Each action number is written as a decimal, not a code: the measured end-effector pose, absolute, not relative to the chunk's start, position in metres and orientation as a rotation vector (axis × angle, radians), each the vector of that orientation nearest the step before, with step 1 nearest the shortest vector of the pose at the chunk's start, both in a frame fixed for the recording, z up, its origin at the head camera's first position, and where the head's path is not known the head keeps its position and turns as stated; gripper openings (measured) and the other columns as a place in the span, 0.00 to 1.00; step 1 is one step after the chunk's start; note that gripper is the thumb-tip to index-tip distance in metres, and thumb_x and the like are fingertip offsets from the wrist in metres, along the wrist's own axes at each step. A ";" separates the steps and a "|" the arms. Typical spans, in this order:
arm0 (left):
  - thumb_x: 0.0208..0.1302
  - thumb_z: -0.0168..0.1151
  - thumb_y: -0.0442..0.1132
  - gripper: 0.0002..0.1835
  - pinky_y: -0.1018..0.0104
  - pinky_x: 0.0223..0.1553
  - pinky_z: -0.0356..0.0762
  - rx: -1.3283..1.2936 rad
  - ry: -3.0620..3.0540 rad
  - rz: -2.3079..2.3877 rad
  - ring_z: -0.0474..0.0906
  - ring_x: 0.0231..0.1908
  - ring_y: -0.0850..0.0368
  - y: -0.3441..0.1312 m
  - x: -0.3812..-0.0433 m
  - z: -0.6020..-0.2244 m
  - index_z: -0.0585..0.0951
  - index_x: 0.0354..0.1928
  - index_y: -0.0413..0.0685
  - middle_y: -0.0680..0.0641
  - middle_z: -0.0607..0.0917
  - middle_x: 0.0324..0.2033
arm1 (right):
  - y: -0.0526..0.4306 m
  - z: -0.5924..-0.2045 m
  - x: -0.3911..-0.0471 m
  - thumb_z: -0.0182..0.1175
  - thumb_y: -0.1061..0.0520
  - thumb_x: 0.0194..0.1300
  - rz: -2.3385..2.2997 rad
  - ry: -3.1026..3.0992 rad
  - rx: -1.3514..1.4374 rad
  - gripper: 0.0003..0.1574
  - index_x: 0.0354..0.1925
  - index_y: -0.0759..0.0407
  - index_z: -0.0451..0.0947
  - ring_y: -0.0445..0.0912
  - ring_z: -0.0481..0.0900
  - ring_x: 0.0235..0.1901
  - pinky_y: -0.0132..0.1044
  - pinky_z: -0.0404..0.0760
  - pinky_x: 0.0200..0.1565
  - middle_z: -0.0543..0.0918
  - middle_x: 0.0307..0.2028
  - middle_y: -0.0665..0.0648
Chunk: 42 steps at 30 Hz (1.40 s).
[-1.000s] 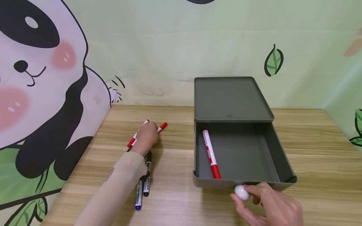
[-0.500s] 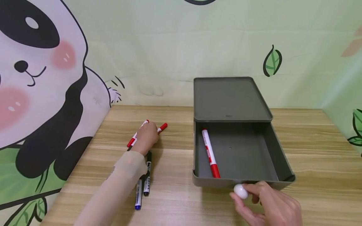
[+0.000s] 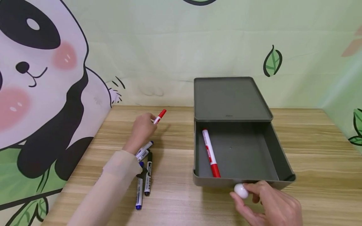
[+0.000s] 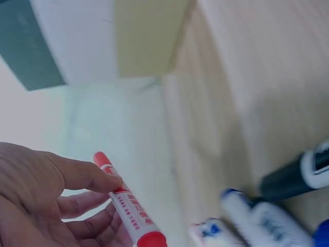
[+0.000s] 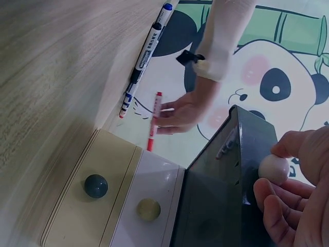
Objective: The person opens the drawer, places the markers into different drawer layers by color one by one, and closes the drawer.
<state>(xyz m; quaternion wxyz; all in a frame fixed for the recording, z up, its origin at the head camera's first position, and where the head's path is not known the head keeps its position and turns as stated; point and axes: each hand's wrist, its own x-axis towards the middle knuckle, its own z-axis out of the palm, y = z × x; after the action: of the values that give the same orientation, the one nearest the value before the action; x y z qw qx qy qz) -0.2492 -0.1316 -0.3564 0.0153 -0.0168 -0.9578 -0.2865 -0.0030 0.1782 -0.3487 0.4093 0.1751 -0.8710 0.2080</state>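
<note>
My left hand pinches a red-capped whiteboard marker between thumb and fingers, raised above the table at the left. The left wrist view shows the thumb lying across the white barrel of this marker. Below the hand lie several other markers: a black one, a blue-capped one and partly covered white-barrelled ones. At the right, my right hand holds the round white knob of a pulled-out grey drawer. Inside it, a red marker lies along the left wall.
The grey cabinet top stands behind the drawer. In the right wrist view, a white drawer with a yellow knob and a cream drawer with a dark knob sit below the grey one. A panda-printed backdrop borders the wooden table.
My left hand has lifted the red marker off the table and moved slightly away and to the left, uncovering markers beneath. The right hand and drawer stay put.
</note>
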 end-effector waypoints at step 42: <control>0.66 0.68 0.31 0.17 0.61 0.42 0.82 -0.843 -3.105 -1.483 0.86 0.37 0.58 -0.075 -0.119 -0.225 0.82 0.56 0.43 0.51 0.88 0.38 | 0.181 -0.351 -0.002 0.49 0.25 0.72 0.545 -2.212 0.455 0.41 0.26 0.58 0.79 0.28 0.60 0.14 0.20 0.60 0.16 0.77 0.19 0.44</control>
<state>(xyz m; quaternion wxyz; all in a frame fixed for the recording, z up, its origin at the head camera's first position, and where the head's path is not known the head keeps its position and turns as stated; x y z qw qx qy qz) -0.1188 -0.0754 -0.2249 -0.1991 -0.2331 -0.8588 -0.4104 -0.0024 0.1807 -0.3509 0.3979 0.1798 -0.8735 0.2154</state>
